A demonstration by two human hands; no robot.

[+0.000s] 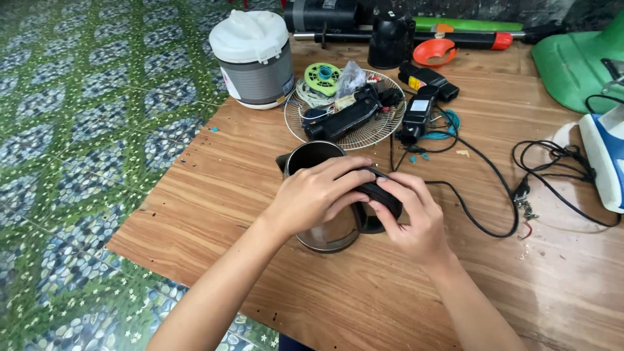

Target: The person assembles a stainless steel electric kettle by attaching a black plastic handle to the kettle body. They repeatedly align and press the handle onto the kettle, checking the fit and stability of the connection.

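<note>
While kettle (323, 195) lies on table (364, 286) | left hand (316, 194) grip clasps body | right hand (416, 218) grip holds handle

1. The kettle (323, 195) has a shiny metal body, smooth and mirror-like, with a glossy black plastic handle (380, 195).
2. The worktop (403, 286) is wood-grain board, smooth with a faint sheen.
3. The rice cooker (253, 57) has a matt white plastic lid over a grey band.
4. The fan guard (364, 133) is thin pale wire.
5. The cable (484, 195) is black rubbery sheath.
6. The floor (84, 130) is glazed patterned tile.
</note>
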